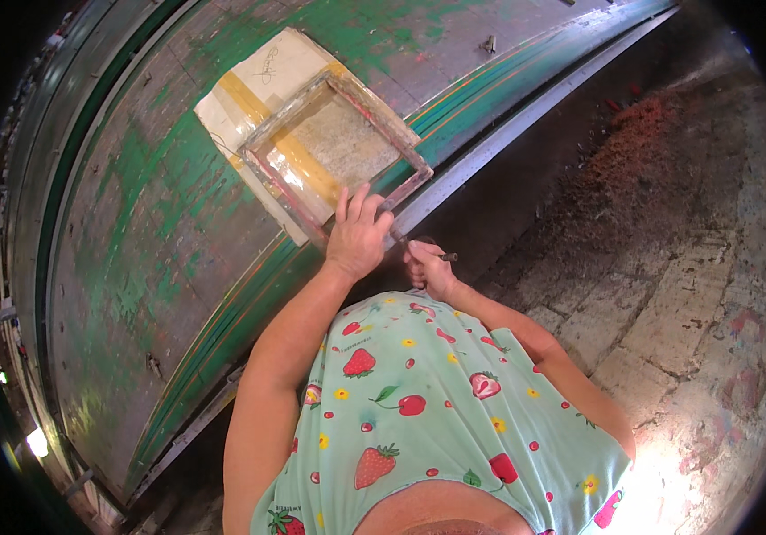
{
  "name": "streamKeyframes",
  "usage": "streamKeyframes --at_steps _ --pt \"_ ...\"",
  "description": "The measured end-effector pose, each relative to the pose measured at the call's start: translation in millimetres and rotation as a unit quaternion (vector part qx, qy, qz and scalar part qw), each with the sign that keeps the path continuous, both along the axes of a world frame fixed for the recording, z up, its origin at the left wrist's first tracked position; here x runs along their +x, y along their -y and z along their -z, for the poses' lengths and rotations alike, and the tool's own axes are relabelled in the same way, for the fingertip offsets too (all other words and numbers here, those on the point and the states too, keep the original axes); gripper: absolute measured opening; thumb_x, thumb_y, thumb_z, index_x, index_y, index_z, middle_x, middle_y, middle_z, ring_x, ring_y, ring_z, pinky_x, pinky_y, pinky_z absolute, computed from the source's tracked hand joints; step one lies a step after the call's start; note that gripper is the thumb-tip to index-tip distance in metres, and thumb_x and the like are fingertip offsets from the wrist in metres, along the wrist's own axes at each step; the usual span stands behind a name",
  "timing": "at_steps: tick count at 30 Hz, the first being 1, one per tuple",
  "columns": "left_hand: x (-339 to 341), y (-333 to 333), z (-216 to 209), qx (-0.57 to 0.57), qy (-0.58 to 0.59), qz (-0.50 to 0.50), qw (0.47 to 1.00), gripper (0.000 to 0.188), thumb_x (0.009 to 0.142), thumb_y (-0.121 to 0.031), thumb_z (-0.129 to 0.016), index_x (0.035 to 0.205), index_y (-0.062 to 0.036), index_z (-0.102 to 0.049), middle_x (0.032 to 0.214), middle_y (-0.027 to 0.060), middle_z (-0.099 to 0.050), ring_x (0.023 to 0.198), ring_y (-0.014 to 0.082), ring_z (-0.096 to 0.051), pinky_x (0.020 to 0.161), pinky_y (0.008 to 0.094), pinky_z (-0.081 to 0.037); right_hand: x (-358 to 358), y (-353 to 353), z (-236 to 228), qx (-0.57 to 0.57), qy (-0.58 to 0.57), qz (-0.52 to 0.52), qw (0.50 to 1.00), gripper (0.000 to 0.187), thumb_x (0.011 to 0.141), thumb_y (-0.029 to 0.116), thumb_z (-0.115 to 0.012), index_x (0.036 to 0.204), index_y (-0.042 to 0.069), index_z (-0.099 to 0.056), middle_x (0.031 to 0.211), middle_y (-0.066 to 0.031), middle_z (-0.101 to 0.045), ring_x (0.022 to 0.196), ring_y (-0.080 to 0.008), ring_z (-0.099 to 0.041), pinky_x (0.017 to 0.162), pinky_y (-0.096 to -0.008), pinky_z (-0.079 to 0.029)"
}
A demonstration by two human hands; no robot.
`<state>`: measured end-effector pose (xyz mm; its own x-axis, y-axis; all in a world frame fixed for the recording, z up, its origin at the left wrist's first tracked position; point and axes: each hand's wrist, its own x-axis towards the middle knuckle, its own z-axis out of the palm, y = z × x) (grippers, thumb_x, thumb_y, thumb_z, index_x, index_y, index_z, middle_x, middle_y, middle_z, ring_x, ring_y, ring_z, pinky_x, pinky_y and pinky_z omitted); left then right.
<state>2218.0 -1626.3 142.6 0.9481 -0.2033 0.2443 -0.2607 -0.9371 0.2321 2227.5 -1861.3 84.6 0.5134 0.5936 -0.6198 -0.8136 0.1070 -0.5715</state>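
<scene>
I see my left hand resting on the near corner of the wooden frame on the long tabletop, fingers spread. My right hand pinches a small dark tool beside it.

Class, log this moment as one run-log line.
left hand: on wooden frame | right hand: gripping small dark tool | frame on green-painted table

1. Left hand: reached forward, palm down, fingers spread and extended, thumb tucked beside them; forearm bare, stretched straight up from the lower edge.
2. Right hand: drawn close beside the left, fingers curled shut in a pinch; elbow bent, forearm angled inward.
</scene>
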Motion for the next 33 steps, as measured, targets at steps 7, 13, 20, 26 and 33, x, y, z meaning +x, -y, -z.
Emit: streamKeyframes --at_steps 7,13,20,26,33 --pt "-1 0 4 -0.003 0.032 0.001 0.999 0.042 0.081 -0.009 -0.081 0.122 -0.0150 -0.073 0.148 0.0136 -0.057 0.162 0.0426 -0.040 0.139 0.0680 -0.023 11 1 -3 0.112 -0.240 0.017 0.964 0.050 0.119 0.061 -0.056 0.100 0.015 -0.063 0.065 0.0080 -0.032 0.055 -0.0094 -0.028 0.052 -0.0298 -0.025" --pt "-3 3 -4 -0.014 0.010 -0.017 1.000 0.022 0.094 -0.012 -0.071 0.116 -0.0134 -0.075 0.144 0.0129 -0.061 0.160 0.0405 -0.043 0.139 0.0666 -0.025 10 6 0 0.175 -0.221 -0.001 0.959 0.056 0.117 0.067 -0.055 0.102 0.015 -0.065 0.065 0.0081 -0.031 0.055 -0.0109 -0.027 0.053 -0.0309 -0.026" --pt "-19 2 -25 -0.093 0.017 -0.037 0.995 0.055 0.082 -0.007 -0.082 0.136 -0.0129 -0.074 0.150 0.0146 -0.061 0.157 0.0428 -0.048 0.136 0.0644 -0.030 -22 30 2 -0.057 -0.003 0.051 0.997 0.039 0.117 0.048 -0.066 0.099 0.013 -0.068 0.066 0.0075 -0.042 0.056 -0.0081 -0.038 0.054 -0.0314 -0.033" --pt "-53 -31 -12 -0.308 0.069 -0.385 0.867 0.058 0.095 -0.019 -0.086 0.147 -0.0010 -0.069 0.111 0.0145 -0.072 0.101 0.0315 -0.072 0.091 0.0448 -0.058 21 61 -9 -0.226 0.300 0.228 0.898 0.022 0.116 0.023 -0.070 0.098 0.011 -0.066 0.074 0.0048 -0.057 0.058 -0.0069 -0.053 0.054 -0.0300 -0.045" --pt "-50 -33 23 -0.279 -0.014 -0.496 0.822 0.042 0.107 -0.038 -0.077 0.121 0.0013 -0.074 0.085 0.0211 -0.075 0.077 0.0376 -0.073 0.076 0.0497 -0.057 61 32 -30 -0.199 0.387 0.221 0.873 0.016 0.118 0.023 -0.068 0.114 0.008 -0.065 0.079 0.0018 -0.059 0.065 -0.0077 -0.057 0.062 -0.0293 -0.052"
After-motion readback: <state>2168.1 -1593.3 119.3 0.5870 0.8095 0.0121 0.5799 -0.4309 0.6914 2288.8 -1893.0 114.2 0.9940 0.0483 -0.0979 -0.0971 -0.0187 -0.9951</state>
